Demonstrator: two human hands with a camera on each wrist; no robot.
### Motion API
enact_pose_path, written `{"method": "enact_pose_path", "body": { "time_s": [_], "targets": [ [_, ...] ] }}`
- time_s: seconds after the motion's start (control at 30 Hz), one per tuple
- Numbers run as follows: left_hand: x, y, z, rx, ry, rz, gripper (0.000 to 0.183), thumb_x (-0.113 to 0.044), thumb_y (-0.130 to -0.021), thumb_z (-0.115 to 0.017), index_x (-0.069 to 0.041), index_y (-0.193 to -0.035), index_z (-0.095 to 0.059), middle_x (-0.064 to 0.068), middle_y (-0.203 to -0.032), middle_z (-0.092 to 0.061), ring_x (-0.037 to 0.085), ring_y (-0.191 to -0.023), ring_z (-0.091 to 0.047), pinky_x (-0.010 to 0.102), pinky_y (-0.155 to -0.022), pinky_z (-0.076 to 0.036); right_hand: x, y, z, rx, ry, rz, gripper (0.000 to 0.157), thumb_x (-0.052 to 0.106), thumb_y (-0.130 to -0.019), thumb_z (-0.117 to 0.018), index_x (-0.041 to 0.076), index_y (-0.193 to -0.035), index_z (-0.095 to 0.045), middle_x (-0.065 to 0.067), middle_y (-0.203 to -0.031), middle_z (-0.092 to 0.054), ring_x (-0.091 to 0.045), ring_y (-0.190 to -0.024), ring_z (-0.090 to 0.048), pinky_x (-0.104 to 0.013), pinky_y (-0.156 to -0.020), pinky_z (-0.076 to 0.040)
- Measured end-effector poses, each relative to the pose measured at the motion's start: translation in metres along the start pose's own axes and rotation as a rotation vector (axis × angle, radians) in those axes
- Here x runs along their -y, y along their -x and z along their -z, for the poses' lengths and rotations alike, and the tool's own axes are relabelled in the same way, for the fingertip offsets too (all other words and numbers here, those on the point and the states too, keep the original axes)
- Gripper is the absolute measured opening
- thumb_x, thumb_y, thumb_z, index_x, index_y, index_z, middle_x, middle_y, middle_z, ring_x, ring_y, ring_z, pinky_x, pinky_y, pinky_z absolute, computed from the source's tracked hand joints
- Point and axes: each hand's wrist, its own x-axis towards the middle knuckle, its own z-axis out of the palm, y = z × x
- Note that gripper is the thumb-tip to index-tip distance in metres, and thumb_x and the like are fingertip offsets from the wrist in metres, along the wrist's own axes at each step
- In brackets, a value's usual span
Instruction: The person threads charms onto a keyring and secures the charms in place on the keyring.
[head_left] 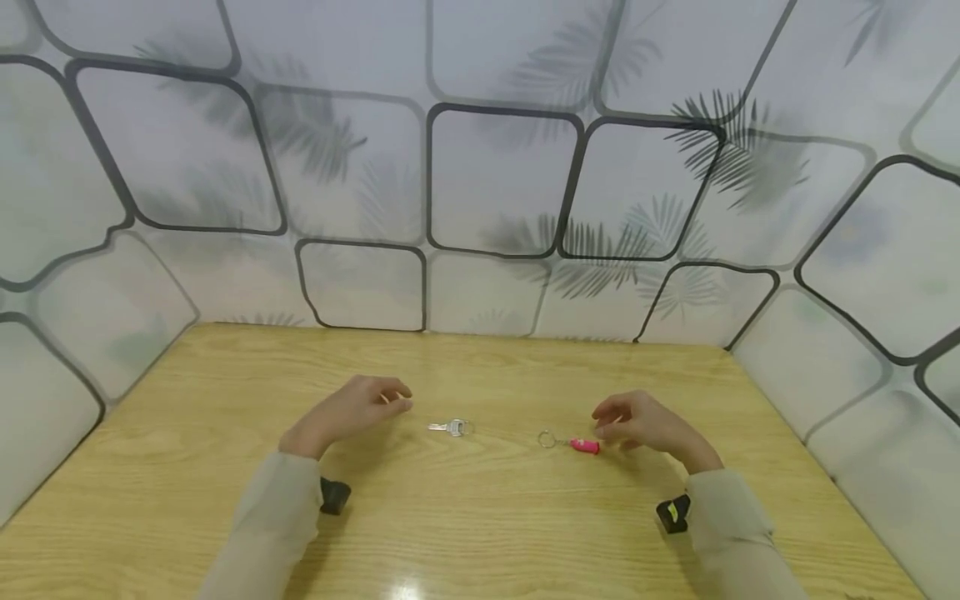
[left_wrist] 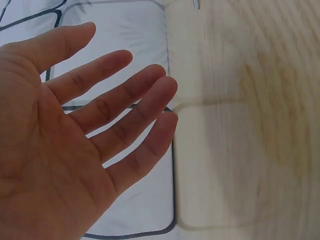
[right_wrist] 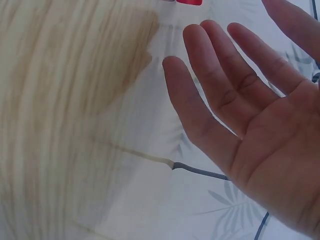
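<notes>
A silver key [head_left: 447, 427] with a small ring lies on the wooden table, just right of my left hand [head_left: 358, 414]. That hand hovers with relaxed, slightly bent fingers and holds nothing; its bare palm [left_wrist: 55, 160] fills the left of the left wrist view. Farther right lies a pink keychain charm [head_left: 585, 446], joined by a short chain to a metal split ring [head_left: 547, 438]. My right hand [head_left: 645, 427] is close beside the charm's right end, fingers loosely bent and spread. In the right wrist view the charm's red end [right_wrist: 189, 2] shows at the top edge, apart from the fingers.
The light wood table [head_left: 480, 517] ends at a patterned wall covering [head_left: 495, 183] at the back and both sides. A black wrist device [head_left: 334, 496] sits under the left cuff, and another [head_left: 672, 513] under the right.
</notes>
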Motion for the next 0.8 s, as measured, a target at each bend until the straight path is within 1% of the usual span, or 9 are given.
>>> {"method": "enact_pose_path", "body": {
  "time_s": [0.07,0.2,0.33,0.43,0.6,0.8],
  "targets": [
    [0.003,-0.001,-0.001,0.024,0.103,0.027,0.036,-0.021,-0.108,-0.051,0.007,-0.127,-0.062,0.018,-0.116,-0.068,0.034,-0.105,-0.065,0.049,-0.088,-0.055,-0.002,-0.001,0.000,0.015,-0.043,-0.028,0.040,0.009,-0.094,-0.068,-0.017,-0.122,-0.058,-0.014,-0.105,-0.069,-0.029,-0.092,-0.069,-0.047,-0.077,-0.060],
    [0.009,-0.003,-0.004,0.064,0.297,0.095,0.035,-0.012,-0.110,-0.042,0.011,-0.133,-0.055,0.024,-0.120,-0.063,0.038,-0.105,-0.066,0.048,-0.087,-0.056,-0.008,-0.004,0.001,0.041,-0.105,-0.050,0.044,0.009,-0.094,-0.069,-0.019,-0.126,-0.055,-0.016,-0.108,-0.068,-0.031,-0.096,-0.069,-0.049,-0.078,-0.060],
    [0.013,-0.005,-0.005,0.103,0.407,0.121,0.036,-0.008,-0.109,-0.037,0.013,-0.135,-0.051,0.027,-0.124,-0.060,0.038,-0.105,-0.066,0.048,-0.087,-0.057,-0.011,-0.007,0.002,0.067,-0.161,-0.060,0.048,0.009,-0.094,-0.070,-0.020,-0.128,-0.053,-0.018,-0.113,-0.067,-0.029,-0.099,-0.068,-0.050,-0.079,-0.060],
    [0.015,-0.007,-0.005,0.122,0.466,0.142,0.037,-0.009,-0.108,-0.038,0.013,-0.136,-0.050,0.028,-0.126,-0.059,0.036,-0.103,-0.067,0.046,-0.084,-0.058,-0.011,-0.007,0.001,0.083,-0.206,-0.070,0.050,0.009,-0.094,-0.069,-0.020,-0.130,-0.051,-0.021,-0.116,-0.065,-0.027,-0.098,-0.067,-0.051,-0.080,-0.059],
    [0.015,-0.010,-0.005,0.141,0.522,0.198,0.038,-0.011,-0.107,-0.042,0.012,-0.137,-0.050,0.027,-0.126,-0.060,0.031,-0.098,-0.068,0.043,-0.079,-0.060,-0.010,-0.009,-0.001,0.095,-0.259,-0.105,0.051,0.007,-0.095,-0.068,-0.021,-0.133,-0.048,-0.024,-0.122,-0.061,-0.024,-0.096,-0.065,-0.049,-0.078,-0.060],
    [0.014,-0.015,-0.006,0.150,0.574,0.256,0.040,-0.014,-0.104,-0.051,0.009,-0.136,-0.052,0.024,-0.122,-0.063,0.029,-0.091,-0.070,0.042,-0.075,-0.061,-0.011,-0.012,-0.002,0.114,-0.262,-0.132,0.050,0.005,-0.092,-0.068,-0.020,-0.132,-0.049,-0.019,-0.116,-0.059,-0.022,-0.094,-0.063,-0.046,-0.076,-0.061]
  ]
}}
